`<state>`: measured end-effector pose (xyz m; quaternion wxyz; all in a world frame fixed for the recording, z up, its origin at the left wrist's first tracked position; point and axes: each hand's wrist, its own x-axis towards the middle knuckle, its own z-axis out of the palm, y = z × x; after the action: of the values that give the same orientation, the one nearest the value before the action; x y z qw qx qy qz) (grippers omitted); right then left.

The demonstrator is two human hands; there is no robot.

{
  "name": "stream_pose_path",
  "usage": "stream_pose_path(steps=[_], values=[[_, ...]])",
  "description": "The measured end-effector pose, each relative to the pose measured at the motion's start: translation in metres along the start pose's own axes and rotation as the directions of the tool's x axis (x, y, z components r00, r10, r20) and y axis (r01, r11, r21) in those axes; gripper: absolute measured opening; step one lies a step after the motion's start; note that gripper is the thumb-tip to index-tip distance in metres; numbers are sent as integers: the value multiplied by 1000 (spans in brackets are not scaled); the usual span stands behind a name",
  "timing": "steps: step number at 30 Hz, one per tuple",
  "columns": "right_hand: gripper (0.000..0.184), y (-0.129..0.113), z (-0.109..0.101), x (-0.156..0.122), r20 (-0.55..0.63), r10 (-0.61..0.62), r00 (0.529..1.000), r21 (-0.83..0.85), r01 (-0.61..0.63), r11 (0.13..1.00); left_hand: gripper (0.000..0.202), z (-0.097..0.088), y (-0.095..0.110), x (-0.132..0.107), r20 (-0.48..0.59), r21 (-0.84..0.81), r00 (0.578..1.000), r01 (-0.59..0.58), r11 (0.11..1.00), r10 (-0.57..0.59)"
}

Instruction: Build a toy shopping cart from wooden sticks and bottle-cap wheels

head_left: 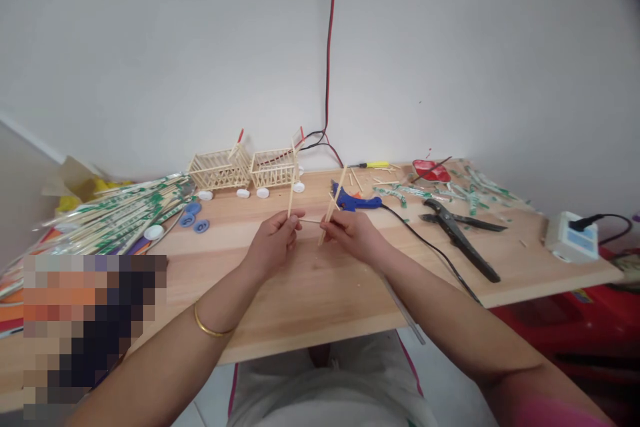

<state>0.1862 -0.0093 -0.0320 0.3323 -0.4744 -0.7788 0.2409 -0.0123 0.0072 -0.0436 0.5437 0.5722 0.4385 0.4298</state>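
Both hands are raised over the middle of the wooden table, a small gap between them. My left hand pinches a thin bamboo stick that points upward. Opposite it, my right hand grips crossed bamboo sticks that stand up at a slant. A short stick runs level between the two hands. How the sticks join is hidden by my fingers. Just behind my right hand lies a blue glue gun. Two small stick-built carts with white wheels, a larger cart and another cart, stand behind my left hand.
Wrapped chopsticks pile up at left, near blue bottle caps. Black pliers, torn wrappers, a red packet and a yellow-handled tool lie at right. A power socket sits at the right edge; a cord crosses the table.
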Motion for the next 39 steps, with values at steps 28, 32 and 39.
stream_pose_path(steps=[28, 32, 39], values=[[32, -11, -15, 1, 68, 200, 977, 361, -211, 908, 25, 27, 24, -15, 275, 16, 945, 180, 984, -177], [30, -11, -9, 0, 128, 161, 979, 390, -199, 899, 21, 25, 22, -18, 261, 30, 943, 205, 978, -206], [31, -15, -18, -4, 50, 181, 982, 406, -186, 895, 19, 22, 22, -22, 239, 107, 954, 159, 981, -181]])
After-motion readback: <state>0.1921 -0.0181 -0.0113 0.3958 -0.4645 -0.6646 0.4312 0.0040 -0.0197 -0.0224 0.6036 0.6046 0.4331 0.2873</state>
